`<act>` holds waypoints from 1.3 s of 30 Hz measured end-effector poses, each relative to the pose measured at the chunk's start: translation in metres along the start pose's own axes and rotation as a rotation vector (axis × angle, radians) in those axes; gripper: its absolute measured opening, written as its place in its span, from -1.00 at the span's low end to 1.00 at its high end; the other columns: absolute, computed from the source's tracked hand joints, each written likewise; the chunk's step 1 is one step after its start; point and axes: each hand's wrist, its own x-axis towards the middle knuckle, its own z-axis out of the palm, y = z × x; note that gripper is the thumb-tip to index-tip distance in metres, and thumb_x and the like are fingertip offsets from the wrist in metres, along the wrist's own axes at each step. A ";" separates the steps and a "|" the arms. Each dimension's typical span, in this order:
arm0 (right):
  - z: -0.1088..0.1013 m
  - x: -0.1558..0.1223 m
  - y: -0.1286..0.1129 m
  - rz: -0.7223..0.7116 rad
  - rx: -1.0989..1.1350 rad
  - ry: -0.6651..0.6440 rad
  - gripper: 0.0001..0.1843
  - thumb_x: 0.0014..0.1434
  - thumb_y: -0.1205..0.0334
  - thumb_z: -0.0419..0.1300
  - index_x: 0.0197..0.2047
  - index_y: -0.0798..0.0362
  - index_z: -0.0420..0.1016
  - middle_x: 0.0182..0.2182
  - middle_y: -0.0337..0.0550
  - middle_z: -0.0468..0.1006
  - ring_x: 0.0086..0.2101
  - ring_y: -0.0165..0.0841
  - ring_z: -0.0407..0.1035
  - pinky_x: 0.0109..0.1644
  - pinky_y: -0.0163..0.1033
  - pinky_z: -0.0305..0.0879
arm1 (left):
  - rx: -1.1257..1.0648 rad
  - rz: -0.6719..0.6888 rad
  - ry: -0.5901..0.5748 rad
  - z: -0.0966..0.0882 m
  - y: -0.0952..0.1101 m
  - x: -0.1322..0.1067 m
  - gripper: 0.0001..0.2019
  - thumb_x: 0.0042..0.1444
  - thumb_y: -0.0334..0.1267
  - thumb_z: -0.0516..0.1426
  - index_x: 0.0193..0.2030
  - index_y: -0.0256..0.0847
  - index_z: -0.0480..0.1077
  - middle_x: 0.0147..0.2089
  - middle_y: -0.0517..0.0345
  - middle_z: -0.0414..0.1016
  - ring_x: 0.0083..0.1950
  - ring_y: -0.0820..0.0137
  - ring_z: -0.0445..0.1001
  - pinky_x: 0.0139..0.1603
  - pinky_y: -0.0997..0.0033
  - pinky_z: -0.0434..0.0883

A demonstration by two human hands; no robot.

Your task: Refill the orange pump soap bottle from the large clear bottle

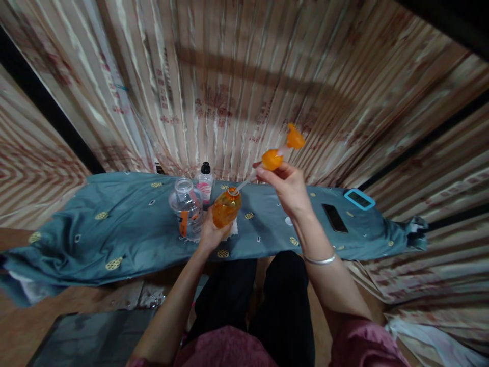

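My left hand (212, 233) is closed around a see-through orange bottle (226, 209), which it holds slightly tilted over the table. My right hand (288, 186) pinches a pump head with an orange collar (272, 159) and an orange nozzle (295, 136). From the pump head a pale dip tube (246, 182) slants down to the bottle's open neck, its lower end at or just inside the mouth. Left of the bottle stands a clear plastic tub (185, 216) with an orange print, a clear jar-like neck showing at its top. Behind it is a clear bottle with a black cap (205, 178).
A blue-green patterned cloth (133, 224) covers the narrow table. A dark phone (334, 218) and a blue-framed device (359, 199) lie to the right. Pleated curtains (229, 76) hang close behind the table. A dark box (91, 339) sits on the floor at lower left.
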 end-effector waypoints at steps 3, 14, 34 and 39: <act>0.019 -0.001 0.040 0.065 -0.021 -0.073 -0.68 -0.26 0.13 0.56 -0.39 0.03 0.67 -0.43 -0.27 0.68 -0.37 -0.33 0.51 -0.11 -0.15 0.47 | -0.027 0.018 0.006 0.001 0.001 -0.001 -0.43 -0.16 -0.29 0.37 0.04 -0.11 0.34 -0.01 0.01 0.56 0.06 0.09 0.57 0.21 -0.17 0.45; 0.019 -0.020 0.100 0.072 -0.025 -0.141 -0.40 -0.12 0.06 0.47 0.02 -0.03 0.51 0.10 -0.07 0.60 0.13 -0.17 0.46 0.32 0.00 0.26 | -0.091 -0.011 0.000 0.004 -0.004 -0.002 -0.40 -0.15 -0.33 0.36 0.08 -0.11 0.31 0.03 0.01 0.57 0.08 0.14 0.58 0.24 -0.13 0.45; 0.010 -0.002 0.074 0.042 -0.211 -0.474 -0.51 0.00 -0.26 0.36 -0.20 -0.04 0.52 -0.20 -0.17 0.66 -0.08 -0.19 0.53 0.12 -0.08 0.40 | -0.059 -0.013 -0.023 0.000 -0.004 0.000 -0.39 -0.16 -0.32 0.36 0.08 -0.13 0.30 0.02 0.05 0.54 0.06 0.16 0.55 0.17 -0.02 0.46; 0.017 -0.011 0.077 -0.005 -0.376 -0.294 -0.60 0.04 -0.13 0.36 -0.21 -0.05 0.45 -0.18 -0.12 0.61 -0.06 -0.12 0.49 0.19 0.03 0.30 | -0.046 -0.025 -0.022 0.000 -0.002 0.001 -0.39 -0.17 -0.35 0.36 0.08 -0.13 0.32 0.01 0.05 0.55 0.07 0.16 0.54 0.20 0.00 0.44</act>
